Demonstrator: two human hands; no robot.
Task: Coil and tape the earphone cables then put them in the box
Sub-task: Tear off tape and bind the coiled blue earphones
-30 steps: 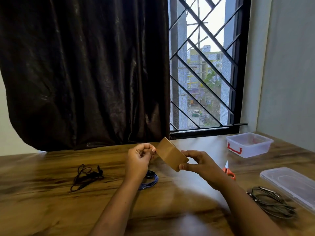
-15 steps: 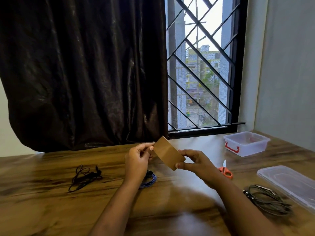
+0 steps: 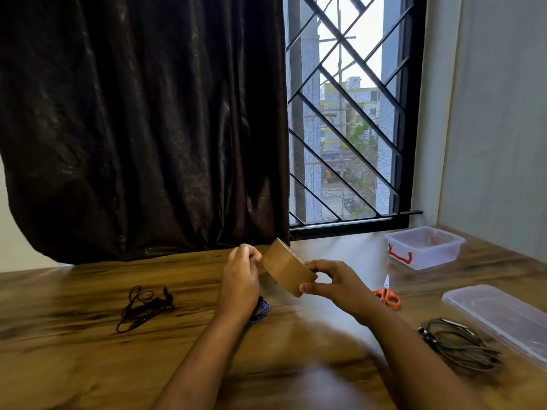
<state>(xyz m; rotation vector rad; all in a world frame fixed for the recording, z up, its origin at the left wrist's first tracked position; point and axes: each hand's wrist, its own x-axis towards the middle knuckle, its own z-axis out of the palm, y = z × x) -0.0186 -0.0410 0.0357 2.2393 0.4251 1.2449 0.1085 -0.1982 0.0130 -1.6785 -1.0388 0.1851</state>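
A brown tape roll (image 3: 286, 269) is held up above the wooden table (image 3: 88, 365). My right hand (image 3: 331, 284) grips its lower right end between thumb and fingers. My left hand (image 3: 241, 272) pinches at its upper left edge. Under my left wrist lies a blue coiled earphone cable (image 3: 262, 310), partly hidden. A black earphone cable (image 3: 143, 306) lies loose at the left. A dark green-grey cable bundle (image 3: 461, 344) lies at the right. The clear plastic box (image 3: 424, 247) with a red latch stands open at the back right.
Orange-handled scissors (image 3: 387, 294) lie just right of my right hand. The clear box lid (image 3: 500, 315) lies flat at the right table edge. A dark curtain (image 3: 142, 128) and a barred window (image 3: 346, 119) stand behind the table.
The tape roll has stayed between both hands, with small shifts of the fingers on it. The camera tilted slightly; the cables and box have not moved.
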